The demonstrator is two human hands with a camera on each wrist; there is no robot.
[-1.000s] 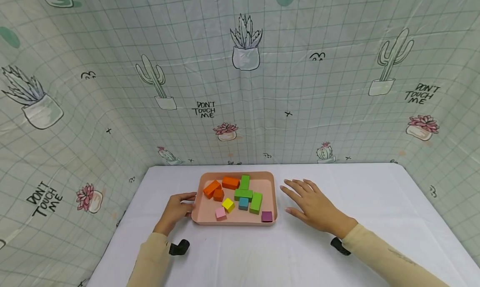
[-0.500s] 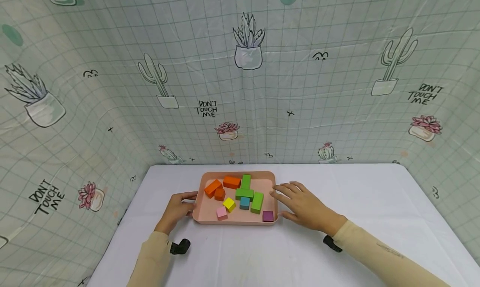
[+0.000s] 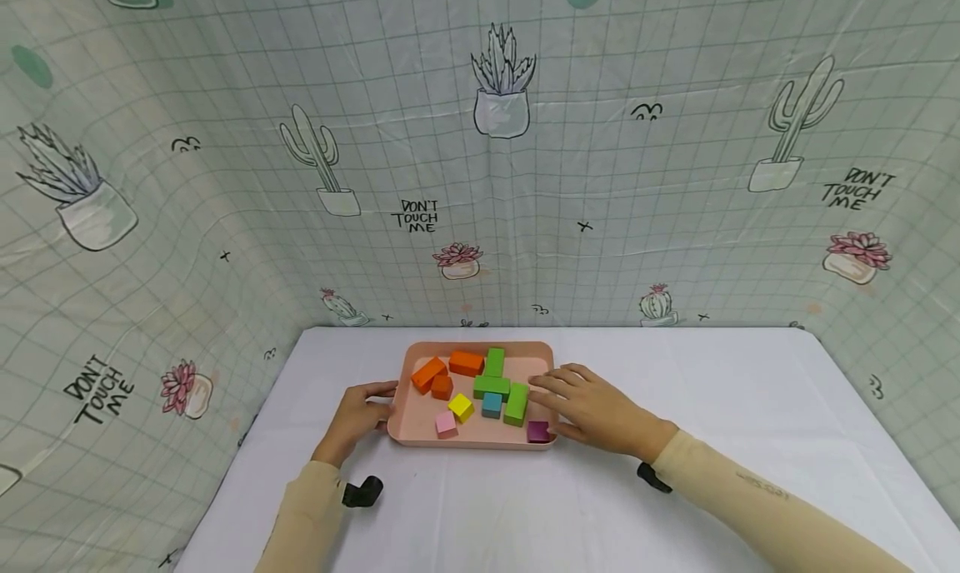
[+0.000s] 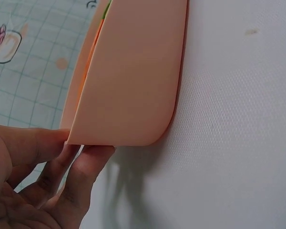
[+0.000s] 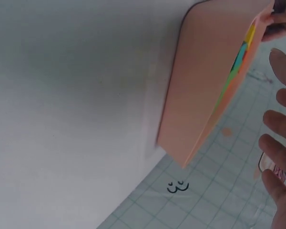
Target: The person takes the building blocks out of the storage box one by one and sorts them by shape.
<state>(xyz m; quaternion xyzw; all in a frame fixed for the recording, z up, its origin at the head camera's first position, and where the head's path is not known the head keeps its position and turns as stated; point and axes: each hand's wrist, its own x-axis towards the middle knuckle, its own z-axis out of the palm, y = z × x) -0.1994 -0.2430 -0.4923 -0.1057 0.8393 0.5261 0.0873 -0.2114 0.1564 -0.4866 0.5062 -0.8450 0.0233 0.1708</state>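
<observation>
A shallow pink tray (image 3: 420, 436) lies on the white table, with small coloured blocks inside. At its left end my left hand (image 3: 358, 416) grips the edge; the left wrist view shows fingertips at the rim and against the outer wall. My right hand (image 3: 600, 411) reaches over the tray's right edge, fingers spread and loosely bent, holding nothing. Nearest to it are a purple block (image 3: 537, 431) and an upright-lying green block (image 3: 516, 404). A blue cube (image 3: 491, 405), a yellow cube (image 3: 461, 407) and a pink cube (image 3: 446, 424) sit farther left.
Also in the tray are an orange block (image 3: 467, 362) with two more orange pieces beside it, and two other green blocks (image 3: 492, 387). A patterned cloth (image 3: 585, 181) with cactus drawings rises behind the white tabletop (image 3: 495, 506).
My right hand has moved left, from beside the tray to over its right edge. The left hand stays at the tray's left end, and the blocks keep their places.
</observation>
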